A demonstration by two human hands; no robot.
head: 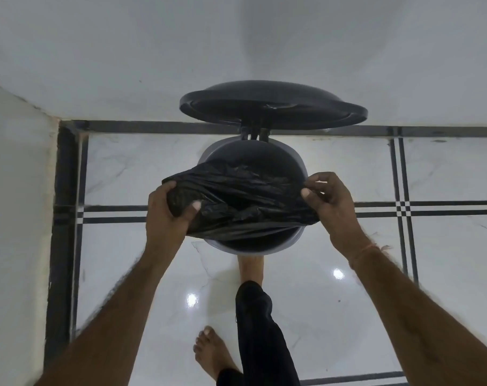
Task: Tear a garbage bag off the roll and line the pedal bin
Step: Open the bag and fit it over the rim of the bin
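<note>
A round grey pedal bin (238,247) stands on the floor against the far wall, its black lid (270,107) tilted up and open. A crumpled black garbage bag (236,201) is stretched across the bin's mouth. My left hand (167,215) grips the bag's left end, thumb on top. My right hand (331,207) pinches the bag's right edge at the bin's right rim. The bin's far inner wall (253,158) shows dark behind the bag. No roll of bags is in view.
A bare foot (250,267) sits at the bin's front base, where the pedal is hidden; the other bare foot (211,349) stands nearer on the glossy white marble floor (334,316). White walls close in at the left (16,218) and behind the bin.
</note>
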